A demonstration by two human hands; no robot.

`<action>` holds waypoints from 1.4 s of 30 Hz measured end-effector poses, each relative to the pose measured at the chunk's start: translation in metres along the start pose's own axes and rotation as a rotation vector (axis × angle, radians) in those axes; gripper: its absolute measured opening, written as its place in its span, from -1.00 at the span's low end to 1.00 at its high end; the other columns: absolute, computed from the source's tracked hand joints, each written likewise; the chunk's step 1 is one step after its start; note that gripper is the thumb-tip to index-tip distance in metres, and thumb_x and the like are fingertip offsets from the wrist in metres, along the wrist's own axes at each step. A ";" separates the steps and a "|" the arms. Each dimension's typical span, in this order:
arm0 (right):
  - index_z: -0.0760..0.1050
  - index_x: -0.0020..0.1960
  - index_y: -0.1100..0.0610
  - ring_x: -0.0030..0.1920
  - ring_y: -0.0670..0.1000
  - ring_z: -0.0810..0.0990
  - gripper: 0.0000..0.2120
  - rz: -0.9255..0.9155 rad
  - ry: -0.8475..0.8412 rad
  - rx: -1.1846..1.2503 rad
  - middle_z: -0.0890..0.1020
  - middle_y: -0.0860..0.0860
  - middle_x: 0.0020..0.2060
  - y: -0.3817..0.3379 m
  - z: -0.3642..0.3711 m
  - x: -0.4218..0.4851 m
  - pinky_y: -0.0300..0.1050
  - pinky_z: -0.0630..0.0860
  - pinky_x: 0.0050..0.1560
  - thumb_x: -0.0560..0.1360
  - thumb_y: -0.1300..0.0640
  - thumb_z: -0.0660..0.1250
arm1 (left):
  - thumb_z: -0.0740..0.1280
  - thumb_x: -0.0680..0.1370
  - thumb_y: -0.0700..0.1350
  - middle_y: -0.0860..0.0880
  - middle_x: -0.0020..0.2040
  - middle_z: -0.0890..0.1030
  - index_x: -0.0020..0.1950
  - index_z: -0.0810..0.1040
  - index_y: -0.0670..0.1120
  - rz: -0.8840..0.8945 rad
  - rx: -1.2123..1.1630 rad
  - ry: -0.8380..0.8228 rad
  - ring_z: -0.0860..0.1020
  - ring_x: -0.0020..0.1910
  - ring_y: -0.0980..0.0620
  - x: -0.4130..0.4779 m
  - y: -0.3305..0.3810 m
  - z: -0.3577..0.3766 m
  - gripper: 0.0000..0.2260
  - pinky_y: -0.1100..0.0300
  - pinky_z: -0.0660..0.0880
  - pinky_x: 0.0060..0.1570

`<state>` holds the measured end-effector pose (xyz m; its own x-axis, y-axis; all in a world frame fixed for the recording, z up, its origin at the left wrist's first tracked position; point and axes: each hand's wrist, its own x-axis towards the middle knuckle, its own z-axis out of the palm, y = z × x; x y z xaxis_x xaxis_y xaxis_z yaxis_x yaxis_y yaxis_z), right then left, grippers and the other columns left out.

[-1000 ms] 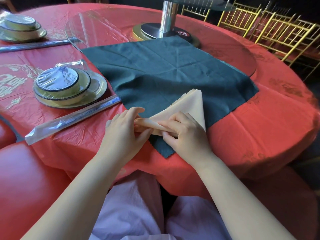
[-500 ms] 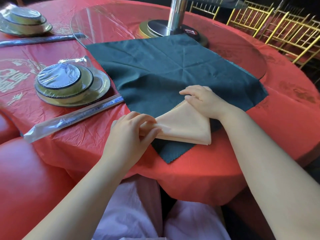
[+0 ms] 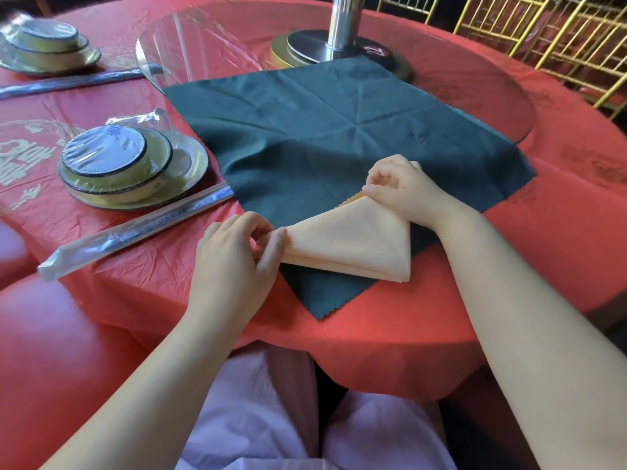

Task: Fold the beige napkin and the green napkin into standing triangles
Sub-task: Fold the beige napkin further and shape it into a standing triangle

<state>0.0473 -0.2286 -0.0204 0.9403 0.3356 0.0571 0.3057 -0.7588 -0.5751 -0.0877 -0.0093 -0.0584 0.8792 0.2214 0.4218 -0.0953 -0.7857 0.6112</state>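
The beige napkin is folded into a flat triangle and lies on the near part of the green napkin. The green napkin is spread open and flat as a diamond on the red table, its near corner at the table edge. My left hand pinches the beige triangle's left corner between thumb and fingers. My right hand pinches the triangle's far tip, where a scalloped edge shows.
A wrapped stack of dishes and a wrapped chopstick packet lie left of the napkins. Another dish set sits far left. A glass turntable with a metal post is behind. Gold chairs stand at the right.
My right hand left the beige napkin's near fold, went to its far tip and now pinches it. My left hand keeps the left corner. The triangle lies spread flatter.
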 end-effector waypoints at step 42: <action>0.45 -0.08 0.10 0.26 0.13 0.30 -0.68 0.112 -0.016 -0.333 0.40 0.09 0.14 -0.001 0.007 0.003 0.04 0.26 0.25 0.57 -0.12 0.10 | -0.11 0.59 0.20 0.03 0.54 -0.01 0.52 -0.06 -0.07 0.123 0.428 -0.540 -0.07 0.51 -0.12 -0.006 0.075 0.043 -0.42 -0.15 -0.08 0.41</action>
<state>0.0483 -0.2228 -0.0255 0.9691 0.2465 -0.0058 0.2351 -0.9311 -0.2789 -0.0803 -0.0941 -0.0441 0.9933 -0.1148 0.0111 -0.1145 -0.9697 0.2160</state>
